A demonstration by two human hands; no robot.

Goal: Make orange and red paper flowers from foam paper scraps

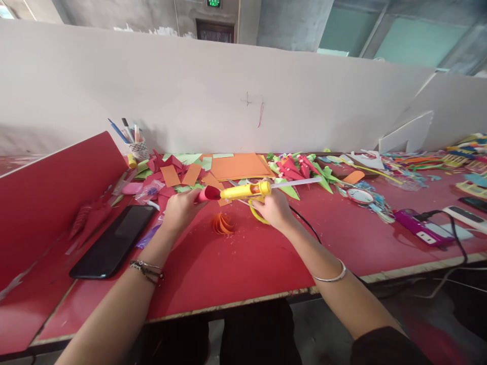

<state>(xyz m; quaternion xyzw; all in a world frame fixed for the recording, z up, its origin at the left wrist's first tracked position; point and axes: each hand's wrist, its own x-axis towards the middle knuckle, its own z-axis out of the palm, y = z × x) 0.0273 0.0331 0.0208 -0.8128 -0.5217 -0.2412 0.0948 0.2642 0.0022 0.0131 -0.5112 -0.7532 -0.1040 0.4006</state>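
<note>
My right hand (277,207) is closed round a yellow hot glue gun (243,191), which points left with a clear glue stick (297,182) sticking out of its back. My left hand (181,209) pinches a rolled red paper cone (208,193), its open end turned toward the gun. The nozzle sits at or just inside the mouth of the cone; whether it touches the paper is hidden. Below them on the red table (236,274) lies a curled orange paper piece (223,223). Yellow scissor handles (258,215) show under my right hand.
A black phone (114,243) lies at left, near a pen cup (139,149). Orange sheets (238,166) and red and green paper pieces cover the back. At right are a purple power strip (422,228) with cables and a round white-faced item (359,196).
</note>
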